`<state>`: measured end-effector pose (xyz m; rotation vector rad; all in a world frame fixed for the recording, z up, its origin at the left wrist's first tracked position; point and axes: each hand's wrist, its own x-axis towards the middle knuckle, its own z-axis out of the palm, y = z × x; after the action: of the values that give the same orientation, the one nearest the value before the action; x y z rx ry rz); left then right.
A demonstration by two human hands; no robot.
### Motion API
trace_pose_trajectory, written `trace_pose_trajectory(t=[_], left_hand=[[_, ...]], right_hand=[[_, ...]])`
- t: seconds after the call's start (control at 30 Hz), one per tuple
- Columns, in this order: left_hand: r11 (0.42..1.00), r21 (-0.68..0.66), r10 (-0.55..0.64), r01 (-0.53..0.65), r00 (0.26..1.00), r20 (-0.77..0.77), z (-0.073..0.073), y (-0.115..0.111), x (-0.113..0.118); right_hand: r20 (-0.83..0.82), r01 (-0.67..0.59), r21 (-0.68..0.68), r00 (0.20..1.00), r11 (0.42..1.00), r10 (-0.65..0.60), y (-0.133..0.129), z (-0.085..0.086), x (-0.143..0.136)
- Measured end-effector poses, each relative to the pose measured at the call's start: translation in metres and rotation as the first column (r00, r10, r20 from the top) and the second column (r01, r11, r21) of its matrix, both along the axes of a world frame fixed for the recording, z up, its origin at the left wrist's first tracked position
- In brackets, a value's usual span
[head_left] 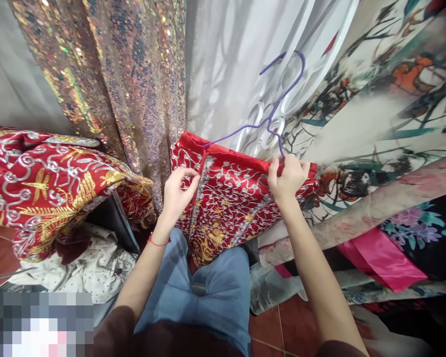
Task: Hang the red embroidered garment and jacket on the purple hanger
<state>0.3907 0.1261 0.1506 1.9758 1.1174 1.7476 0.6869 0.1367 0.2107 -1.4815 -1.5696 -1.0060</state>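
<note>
A red embroidered skirt [241, 191] with silver and gold stitching hangs in front of my knees, its plain red top edge uppermost. A purple wire hanger [270, 118] rises from that edge, its hook pointing up and left. At the skirt's left part, my left hand [179, 195] is closed in a pinch at a thin red strap [202, 166] that runs up to the hanger's left arm. My right hand [289, 179] is closed around the top edge on the right, where the hanger's right arm goes down under the fingers.
Another red embroidered garment [74, 183] lies draped at the left, above a white dotted cloth [92, 265]. A sequined curtain [122, 74] hangs behind it. White curled metalwork [293, 79] stands behind the hanger. Printed fabrics [386, 114] and a pink satin piece [388, 260] fill the right side.
</note>
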Motion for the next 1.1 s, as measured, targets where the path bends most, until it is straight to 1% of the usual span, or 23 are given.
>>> trace_pose_trajectory(t=[0.07,0.1,0.17,0.23,0.3,0.4,0.5,0.57,0.6,0.67,0.7,0.73,0.77,0.8,0.83,0.87,0.9,0.93,0.97,1.0,1.03,1.07,1.1], left_hand=[[0.978,0.17,0.133,-0.124,0.99,-0.045,0.019,0.004,0.012],[0.959,0.226,0.193,-0.173,0.979,-0.067,0.024,0.006,0.018],[0.923,0.285,0.292,-0.258,0.953,-0.083,0.029,0.011,0.027],[0.9,0.288,0.36,-0.326,0.93,-0.071,0.028,0.018,0.032],[0.891,0.256,0.401,-0.376,0.915,-0.052,0.024,0.024,0.033],[0.891,0.215,0.419,-0.399,0.906,-0.06,0.02,0.033,0.032],[0.911,0.216,0.379,-0.351,0.92,-0.102,0.017,0.037,0.031],[0.932,0.216,0.316,-0.29,0.943,-0.101,0.015,0.037,0.031],[0.944,0.208,0.275,-0.254,0.958,-0.079,0.014,0.036,0.03],[0.974,0.164,0.156,-0.157,0.988,0.015,0.013,0.034,0.03],[0.986,0.134,0.084,-0.094,0.993,0.079,0.012,0.033,0.03],[0.995,0.1,0.016,-0.031,0.989,0.144,0.012,0.033,0.03],[0.997,0.063,-0.044,0.032,0.978,0.203,0.012,0.032,0.03],[0.995,0.028,-0.096,0.092,0.963,0.253,0.013,0.032,0.03],[0.989,-0.006,-0.139,0.148,0.946,0.294,0.014,0.032,0.029],[0.979,-0.04,-0.177,0.201,0.928,0.329,0.015,0.031,0.029],[0.965,-0.074,-0.21,0.252,0.909,0.361,0.016,0.031,0.028],[0.948,-0.103,-0.239,0.3,0.889,0.39,0.016,0.03,0.028],[0.931,-0.128,-0.262,0.341,0.871,0.416,0.017,0.03,0.027],[0.918,-0.147,-0.276,0.369,0.858,0.434,0.017,0.029,0.026],[0.908,-0.161,-0.282,0.386,0.85,0.445,0.018,0.029,0.025],[0.905,-0.167,-0.283,0.391,0.848,0.449,0.018,0.028,0.024],[0.906,-0.166,-0.281,0.388,0.848,0.449,0.018,0.028,0.023]], right_hand=[[-0.005,0.002,-0.013,1.0,1.0,-0.002,-0.001,0.0,0.0],[-0.007,0.002,-0.017,1.0,1.0,-0.002,-0.001,0.0,0.0],[-0.01,-0.003,-0.022,1.0,1.0,0.003,-0.003,-0.001,0.0],[-0.011,-0.014,-0.022,1.0,1.0,0.014,-0.003,-0.001,0.0],[-0.011,-0.025,-0.019,1.0,1.0,0.025,-0.002,-0.003,0.001],[-0.017,-0.031,-0.016,0.999,0.999,0.031,0.001,-0.004,0.004],[-0.025,-0.051,0.013,0.998,0.999,0.052,0.0,-0.004,0.002],[-0.022,-0.065,0.099,0.997,0.993,0.067,-0.007,-0.005,-0.006],[-0.015,-0.062,0.173,0.998,0.983,0.065,-0.013,-0.007,-0.013],[0.008,-0.067,0.329,0.998,0.942,0.068,-0.027,-0.015,-0.036],[0.029,-0.09,0.375,0.996,0.923,0.085,-0.034,-0.022,-0.051],[0.041,-0.144,0.365,0.99,0.92,0.138,-0.039,-0.03,-0.067],[0.033,-0.226,0.275,0.974,0.934,0.226,-0.043,-0.039,-0.085],[-0.008,-0.305,0.129,0.951,0.944,0.308,-0.046,-0.048,-0.103],[-0.113,-0.357,-0.001,0.928,0.934,0.355,-0.045,-0.056,-0.12],[-0.259,-0.408,-0.105,0.892,0.907,0.371,-0.043,-0.062,-0.135],[-0.412,-0.469,-0.173,0.833,0.866,0.369,-0.04,-0.067,-0.148],[-0.551,-0.534,-0.202,0.755,0.821,0.355,-0.035,-0.07,-0.159],[-0.661,-0.602,-0.197,0.664,0.773,0.348,-0.03,-0.072,-0.167],[-0.736,-0.666,-0.17,0.576,0.727,0.356,-0.025,-0.072,-0.172],[-0.78,-0.715,-0.132,0.502,0.686,0.373,-0.021,-0.071,-0.176],[-0.803,-0.748,-0.097,0.448,0.656,0.392,-0.019,-0.07,-0.178],[-0.814,-0.765,-0.065,0.412,0.64,0.41,-0.018,-0.069,-0.18]])
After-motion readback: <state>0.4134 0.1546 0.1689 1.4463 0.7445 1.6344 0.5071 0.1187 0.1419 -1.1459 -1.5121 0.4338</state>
